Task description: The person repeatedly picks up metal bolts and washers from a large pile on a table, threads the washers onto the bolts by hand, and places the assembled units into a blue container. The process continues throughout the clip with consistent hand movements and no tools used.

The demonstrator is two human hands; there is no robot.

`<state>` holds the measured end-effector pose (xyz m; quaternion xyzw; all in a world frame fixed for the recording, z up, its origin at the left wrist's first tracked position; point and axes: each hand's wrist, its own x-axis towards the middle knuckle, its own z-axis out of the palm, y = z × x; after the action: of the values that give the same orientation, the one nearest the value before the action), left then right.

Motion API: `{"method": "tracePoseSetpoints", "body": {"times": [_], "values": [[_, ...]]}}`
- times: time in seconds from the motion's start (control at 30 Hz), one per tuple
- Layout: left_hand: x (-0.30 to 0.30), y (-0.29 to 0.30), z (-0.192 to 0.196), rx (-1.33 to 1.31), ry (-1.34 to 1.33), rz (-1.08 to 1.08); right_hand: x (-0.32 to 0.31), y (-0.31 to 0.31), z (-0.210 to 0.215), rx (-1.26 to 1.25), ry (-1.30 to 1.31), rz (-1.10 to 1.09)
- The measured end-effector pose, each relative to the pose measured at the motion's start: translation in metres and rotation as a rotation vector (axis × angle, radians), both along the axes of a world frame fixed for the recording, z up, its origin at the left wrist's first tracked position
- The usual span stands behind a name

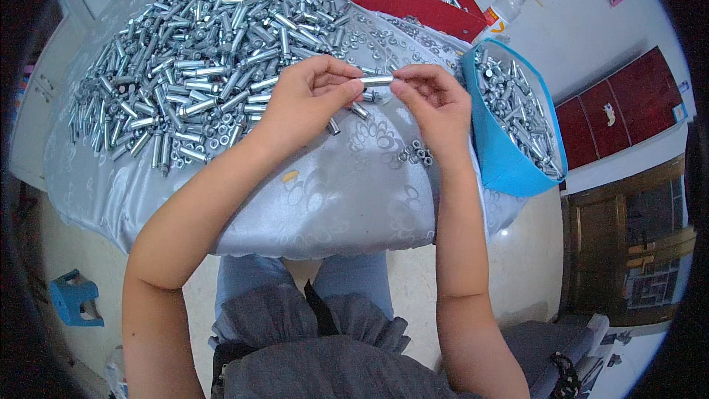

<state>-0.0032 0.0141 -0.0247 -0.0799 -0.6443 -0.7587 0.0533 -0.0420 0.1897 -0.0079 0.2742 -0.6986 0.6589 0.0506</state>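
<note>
Between our hands sits one metal sleeve [377, 80]: left hand [310, 96] pinches one end, right hand [432, 100] the other, level for fitting; loose pile [199, 52] beyond left, blue bin [509, 155] beside right.

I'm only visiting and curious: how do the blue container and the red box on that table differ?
The blue container sits at the table's right edge, close to the right hand; the red box stands farther back. The blue one has curved, soft-looking walls and a rounded rim; the red one has straight, flat walls. The blue one's inside shows more fully; only part of the red one's does. Both hold shiny silver metal pieces like the heap on the table.
</note>
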Motion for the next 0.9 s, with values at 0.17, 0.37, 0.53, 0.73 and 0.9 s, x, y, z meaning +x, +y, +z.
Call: {"method": "tracePoseSetpoints", "body": {"times": [0.17, 0.37, 0.53, 0.73, 0.9], "values": [[0.004, 0.004, 0.0, 0.058, -0.073, -0.086, -0.001, 0.006, 0.0, -0.032, -0.028, 0.004], [0.01, 0.012, 0.007, -0.053, -0.079, -0.152, 0.005, 0.002, 0.004, -0.005, -0.053, 0.076], [0.015, 0.015, 0.009, -0.031, -0.072, -0.162, 0.007, 0.001, 0.002, -0.03, -0.018, 0.09], [0.016, 0.014, 0.008, -0.054, -0.085, -0.171, 0.008, 0.003, 0.006, 0.015, -0.018, 0.14], [0.016, 0.013, 0.008, 0.029, -0.173, -0.07, 0.005, 0.009, 0.01, -0.066, -0.024, 0.065]]}}
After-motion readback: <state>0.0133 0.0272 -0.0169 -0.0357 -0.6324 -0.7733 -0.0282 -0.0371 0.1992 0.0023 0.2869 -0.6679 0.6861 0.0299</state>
